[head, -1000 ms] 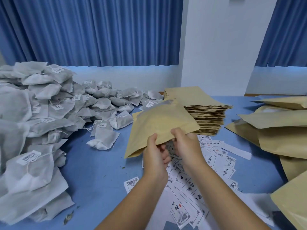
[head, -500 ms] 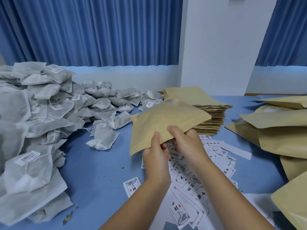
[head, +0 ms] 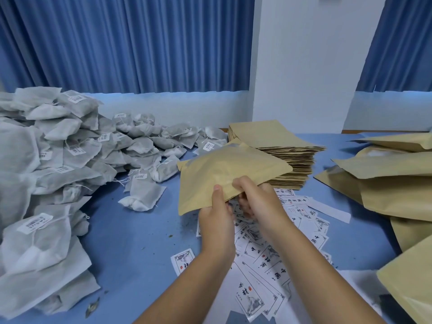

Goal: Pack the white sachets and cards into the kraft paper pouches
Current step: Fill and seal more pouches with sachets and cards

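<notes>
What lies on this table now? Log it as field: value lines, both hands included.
held pouch: kraft paper, in the air, gripped at its near edge
left hand: grips the pouch, thumb on top
right hand: grips the same edge
sachets: white pile, on the left
flat pouches: neat stack behind the held pouch
cards: scattered beneath the hands
other pouches: heaped on the right

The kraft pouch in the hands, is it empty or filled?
Filled, it seems: the kraft pouch bulges, unlike the flat stack of pouches behind it. Its contents are hidden.
</notes>
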The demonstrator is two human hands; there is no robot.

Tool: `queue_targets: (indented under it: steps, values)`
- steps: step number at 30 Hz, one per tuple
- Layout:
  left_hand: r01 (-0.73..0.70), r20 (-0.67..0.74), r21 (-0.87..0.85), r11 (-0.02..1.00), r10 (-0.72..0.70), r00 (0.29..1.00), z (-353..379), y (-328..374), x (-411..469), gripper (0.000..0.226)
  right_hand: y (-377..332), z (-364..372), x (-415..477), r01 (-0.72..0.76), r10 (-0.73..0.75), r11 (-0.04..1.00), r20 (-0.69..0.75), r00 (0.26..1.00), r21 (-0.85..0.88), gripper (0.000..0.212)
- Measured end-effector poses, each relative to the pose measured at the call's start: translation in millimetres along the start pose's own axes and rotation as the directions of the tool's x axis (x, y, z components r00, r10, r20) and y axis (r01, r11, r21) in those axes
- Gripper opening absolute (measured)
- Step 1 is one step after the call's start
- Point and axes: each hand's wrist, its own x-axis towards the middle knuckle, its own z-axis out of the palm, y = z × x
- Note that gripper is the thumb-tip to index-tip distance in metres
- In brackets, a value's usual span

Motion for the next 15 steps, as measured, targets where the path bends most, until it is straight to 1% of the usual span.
queue_targets:
  steps: [2, 4, 6, 8, 9, 11, 13, 14, 15]
  values:
    - [0.002, -0.002, 0.032, 0.999, -0.002, 1.0, 0, -1, 0, 0.031, -1, -2, 0, -0.005, 0.006, 1.0, 0.018, 1.0, -0.012, 0.052]
    - [0.008, 0.02, 0.048, 0.999, -0.009, 1.0, 1, 0, -4, 0.03, -3, -3, 0, 0.047, -0.047, 0.999, 0.004, 0.999, 0.01, 0.044]
    - [-0.015, 0.041, 0.02, 1.0, 0.014, 0.999, 3, 2, -9, 0.028, -6, -5, -1, 0.15, -0.15, 0.988, 0.001, 0.989, 0.025, 0.042]
    - [-0.088, 0.044, -0.028, 0.996, 0.089, 0.995, 4, 6, -13, 0.029, -8, -7, -4, 0.292, -0.292, 0.956, 0.048, 0.955, -0.002, 0.045]
    - [-0.143, 0.059, -0.014, 0.99, 0.143, 0.988, 3, 8, -13, 0.035, -10, -9, -6, 0.364, -0.362, 0.931, 0.069, 0.93, -0.025, 0.045]
    - [-0.244, 0.156, 0.061, 0.968, 0.232, 0.96, 0, 12, -13, 0.045, -12, -13, -11, 0.462, -0.458, 0.886, 0.071, 0.886, -0.047, 0.044]
    - [-0.276, 0.294, 0.123, 0.953, 0.231, 0.928, -2, 18, -9, 0.045, -11, -16, -14, 0.491, -0.491, 0.871, 0.008, 0.871, -0.036, 0.036]
    - [-0.275, 0.354, 0.163, 0.948, 0.204, 0.913, -2, 19, -4, 0.045, -8, -18, -13, 0.456, -0.457, 0.89, -0.038, 0.889, -0.026, 0.033]
    - [-0.263, 0.392, 0.218, 0.94, 0.162, 0.905, -2, 19, 0, 0.045, -6, -20, -11, 0.382, -0.383, 0.924, -0.078, 0.921, -0.019, 0.031]
